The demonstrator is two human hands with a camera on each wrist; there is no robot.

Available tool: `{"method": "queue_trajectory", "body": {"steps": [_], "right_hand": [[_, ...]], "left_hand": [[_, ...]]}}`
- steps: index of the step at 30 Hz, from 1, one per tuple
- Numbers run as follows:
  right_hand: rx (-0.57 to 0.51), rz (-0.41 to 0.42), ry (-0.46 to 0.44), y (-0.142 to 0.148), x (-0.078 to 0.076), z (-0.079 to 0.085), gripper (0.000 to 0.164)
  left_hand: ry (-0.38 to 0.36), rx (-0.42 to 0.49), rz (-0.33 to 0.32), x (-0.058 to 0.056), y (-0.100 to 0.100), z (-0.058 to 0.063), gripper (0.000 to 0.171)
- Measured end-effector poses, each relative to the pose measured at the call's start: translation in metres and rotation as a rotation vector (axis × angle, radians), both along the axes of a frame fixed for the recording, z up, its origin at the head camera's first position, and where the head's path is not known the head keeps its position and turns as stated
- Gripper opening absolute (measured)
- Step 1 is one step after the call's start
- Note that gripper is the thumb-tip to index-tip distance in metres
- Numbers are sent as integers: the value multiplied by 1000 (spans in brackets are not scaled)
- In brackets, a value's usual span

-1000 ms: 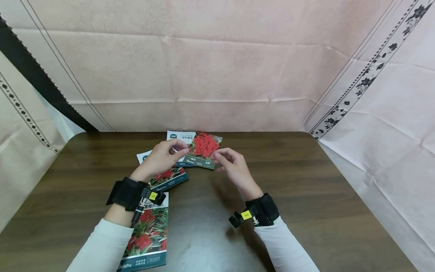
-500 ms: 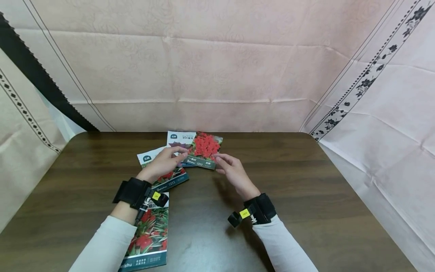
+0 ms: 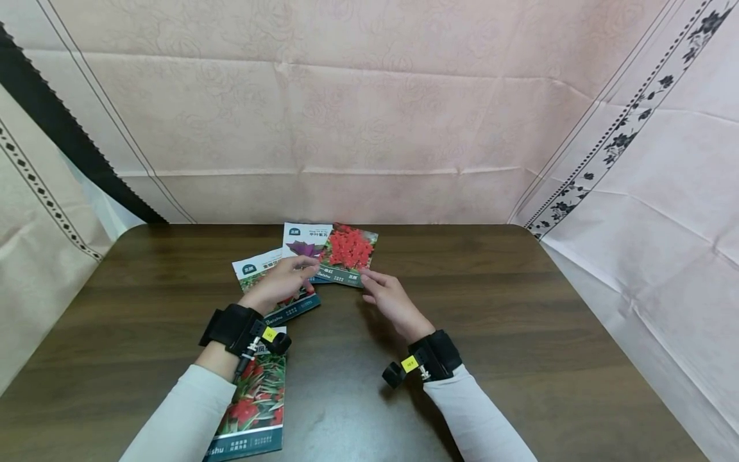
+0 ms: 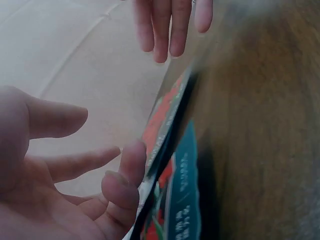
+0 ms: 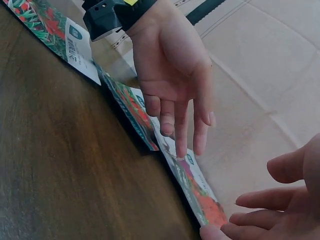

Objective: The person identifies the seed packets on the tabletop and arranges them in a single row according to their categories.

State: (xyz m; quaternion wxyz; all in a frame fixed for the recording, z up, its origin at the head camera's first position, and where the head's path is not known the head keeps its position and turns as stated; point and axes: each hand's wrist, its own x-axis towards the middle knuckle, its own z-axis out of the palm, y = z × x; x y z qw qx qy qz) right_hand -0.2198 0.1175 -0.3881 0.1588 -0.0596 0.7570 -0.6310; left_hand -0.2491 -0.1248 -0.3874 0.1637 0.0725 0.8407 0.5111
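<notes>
Several flat flower-printed packets lie on the wooden table. At the far end, the red-blossom packet [image 3: 349, 247] overlaps a white-topped packet with a purple flower [image 3: 305, 248]. A tilted packet with red flowers and a teal lower band [image 3: 296, 310] lies nearer, partly under my left hand [image 3: 283, 282]. That hand hovers with loosely bent fingers and holds nothing; whether a fingertip touches the packets is unclear. My right hand [image 3: 394, 305] is at the red-blossom packet's lower right corner, fingers extended and nothing gripped. In the right wrist view, its fingertips [image 5: 212, 232] appear beside that packet's edge.
A longer red-flower packet [image 3: 254, 404] lies at the near left, partly covered by the left forearm. The brown table [image 3: 519, 359] extends to the right. A pale cloth [image 3: 369, 128] hangs behind the table's back edge. Both wrists wear black camera straps.
My left hand has drawn back towards me and lowered over the tilted packet, uncovering more of the purple flower. My right hand has shifted slightly nearer me. The packets look unmoved.
</notes>
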Motion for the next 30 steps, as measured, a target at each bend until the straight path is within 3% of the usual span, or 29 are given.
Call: {"method": "queue_trajectory", "body": {"steps": [8,20,30], "right_hand": [[0,50,-82,-2,2,-3,48],[36,39,-74,-2,1,-7,48],[66,33,-62,-2,3,-5,46]], "left_hand": [[2,25,-8,1,2,-5,48],[9,30,24,0,3,-5,40],[57,52,-12,1,6,-8,38]]}}
